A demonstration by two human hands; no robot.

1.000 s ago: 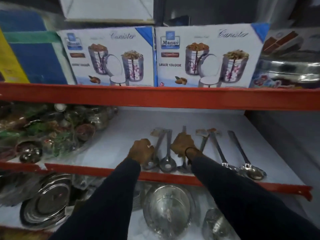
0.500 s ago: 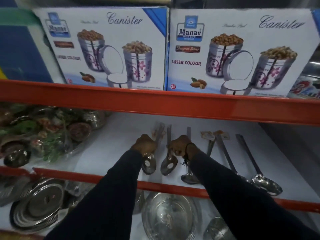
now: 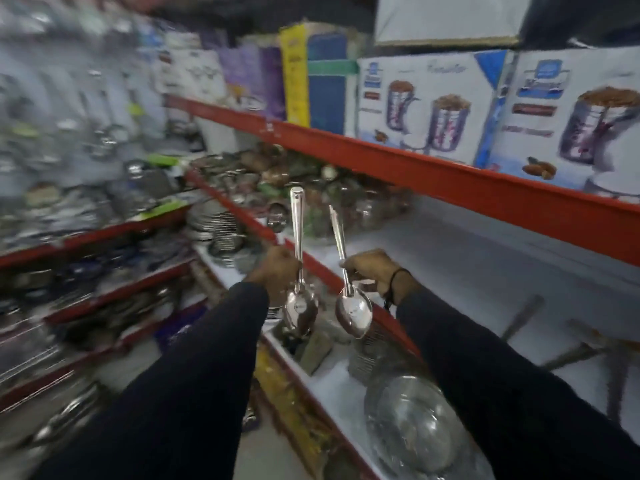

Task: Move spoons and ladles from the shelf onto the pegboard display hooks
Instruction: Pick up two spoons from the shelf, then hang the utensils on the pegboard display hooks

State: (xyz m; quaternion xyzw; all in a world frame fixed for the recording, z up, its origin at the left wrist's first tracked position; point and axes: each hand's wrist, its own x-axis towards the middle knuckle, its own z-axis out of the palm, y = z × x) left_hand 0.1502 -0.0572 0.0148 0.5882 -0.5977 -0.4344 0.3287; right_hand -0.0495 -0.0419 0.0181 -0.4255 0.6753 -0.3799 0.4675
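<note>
My left hand (image 3: 277, 266) grips a steel serving spoon (image 3: 300, 306) by its neck, bowl hanging down and handle pointing up. My right hand (image 3: 372, 268) holds a second steel spoon (image 3: 354, 311) the same way, its handle tilted up and left. Both spoons are in the air in front of the red edge of the white shelf (image 3: 467, 271). Several more spoons (image 3: 561, 348) lie blurred on the shelf at the right. A pegboard display (image 3: 100, 109) with hanging ladles shows blurred at the far left.
Canister boxes (image 3: 426, 102) stand on the upper red shelf. Wrapped steelware (image 3: 311, 174) fills the shelf's far end. Steel plates and a bowl (image 3: 412, 424) sit on the lower shelf below my arms. More racks of steel dishes (image 3: 69, 271) line the left.
Both hands have lifted a spoon each off the shelf and pulled back. My view has swung left, so the shelf now runs off to the right and the left racks show.
</note>
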